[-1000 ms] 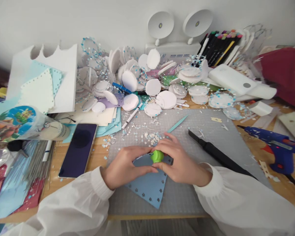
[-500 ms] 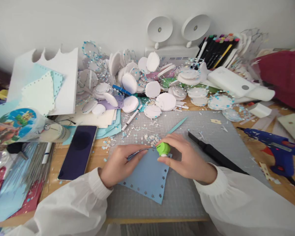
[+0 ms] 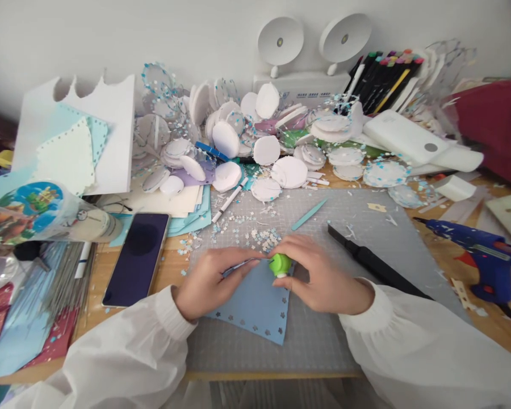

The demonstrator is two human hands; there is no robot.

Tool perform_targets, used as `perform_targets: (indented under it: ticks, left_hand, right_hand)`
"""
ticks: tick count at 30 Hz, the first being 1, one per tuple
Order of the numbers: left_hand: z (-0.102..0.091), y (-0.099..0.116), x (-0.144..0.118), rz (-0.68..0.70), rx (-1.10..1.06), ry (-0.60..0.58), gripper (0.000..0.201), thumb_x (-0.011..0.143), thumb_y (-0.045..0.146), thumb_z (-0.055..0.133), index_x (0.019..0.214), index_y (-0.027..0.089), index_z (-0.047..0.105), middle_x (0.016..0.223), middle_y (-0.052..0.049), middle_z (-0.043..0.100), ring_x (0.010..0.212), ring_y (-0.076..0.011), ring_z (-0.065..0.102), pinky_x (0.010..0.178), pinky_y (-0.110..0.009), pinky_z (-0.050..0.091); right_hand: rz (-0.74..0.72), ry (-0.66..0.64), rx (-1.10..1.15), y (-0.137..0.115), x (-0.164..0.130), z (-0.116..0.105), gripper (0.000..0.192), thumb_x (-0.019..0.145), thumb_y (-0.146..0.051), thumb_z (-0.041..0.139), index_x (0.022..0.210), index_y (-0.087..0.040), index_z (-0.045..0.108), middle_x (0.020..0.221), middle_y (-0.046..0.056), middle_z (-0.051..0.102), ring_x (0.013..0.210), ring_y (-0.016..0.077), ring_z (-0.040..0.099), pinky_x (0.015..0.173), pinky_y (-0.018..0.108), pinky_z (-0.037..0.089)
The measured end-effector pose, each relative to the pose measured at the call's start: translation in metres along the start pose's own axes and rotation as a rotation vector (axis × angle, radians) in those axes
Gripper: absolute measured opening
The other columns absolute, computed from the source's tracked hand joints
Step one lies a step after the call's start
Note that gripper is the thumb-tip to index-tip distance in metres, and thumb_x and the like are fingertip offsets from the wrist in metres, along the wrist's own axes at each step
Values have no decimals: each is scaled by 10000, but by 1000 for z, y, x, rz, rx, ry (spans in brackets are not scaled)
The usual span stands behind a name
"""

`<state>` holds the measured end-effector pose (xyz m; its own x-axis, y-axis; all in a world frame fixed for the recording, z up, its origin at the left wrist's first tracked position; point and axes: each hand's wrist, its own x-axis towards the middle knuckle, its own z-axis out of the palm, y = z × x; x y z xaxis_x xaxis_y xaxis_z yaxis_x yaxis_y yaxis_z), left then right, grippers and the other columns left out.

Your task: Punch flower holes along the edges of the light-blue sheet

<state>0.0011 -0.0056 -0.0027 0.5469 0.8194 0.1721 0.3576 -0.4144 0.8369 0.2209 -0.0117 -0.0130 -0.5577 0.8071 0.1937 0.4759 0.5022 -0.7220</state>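
Through the head view I have the right hand [image 3: 323, 275] clasping a green punch [image 3: 282, 263] between thumb and fingers, at the far edge of the blue sheet [image 3: 249, 304]. Just left of that grip, the left hand [image 3: 213, 281] pinches the sheet. Flower holes line its near and right borders, so I judge the far edge is being punched; the next move calls for a square seat and even spacing. Confetti [image 3: 264, 237] lies beyond the grip.
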Motion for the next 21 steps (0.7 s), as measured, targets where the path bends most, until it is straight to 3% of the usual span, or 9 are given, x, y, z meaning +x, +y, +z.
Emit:
perform_targets:
  ticks: [6,9,11,13,17,21]
  left_hand:
    - [-3,0,0,19,77,31,212,898,229,547,1075,192,658,1027,-41,724,937,-165,676,845,-275,533]
    - [-6,15,2,120,336,47,367,860,308,591,1202,177,574,1217,-94,629,1111,-227,583,956,-380,472]
    - [-4,28,4,158,578,-18,527,822,425,615,1257,142,525,1294,-135,561,1161,-293,521,970,-463,432]
    - [0,39,8,147,772,-82,580,794,495,619,1219,108,541,1226,-152,590,1102,-326,533,925,-500,431]
    - [14,47,19,64,944,-224,277,790,406,616,814,130,621,832,-86,636,862,-283,579,761,-444,465]
    - [20,44,26,72,983,-267,292,751,421,644,744,131,605,767,-79,625,801,-269,582,722,-419,446]
  right_hand:
    - [5,30,-48,-2,0,3,164,787,-208,652,913,-171,553,814,30,551,801,195,492,776,363,347]
    - [11,30,-83,-1,1,4,172,776,-186,653,911,-169,547,830,31,558,816,197,489,801,380,330]
    - [14,29,-121,-2,2,5,169,769,-165,647,901,-167,541,847,36,561,846,207,480,812,385,323]
    - [7,28,-168,-3,2,6,162,769,-169,640,892,-161,535,855,44,556,862,218,464,807,387,321]
    - [-32,3,-262,-5,2,9,128,785,-210,613,794,-155,498,807,48,522,830,219,439,791,392,322]
    - [-55,-11,-315,-6,1,12,166,758,-187,606,715,-169,447,771,40,499,806,209,432,798,390,323]
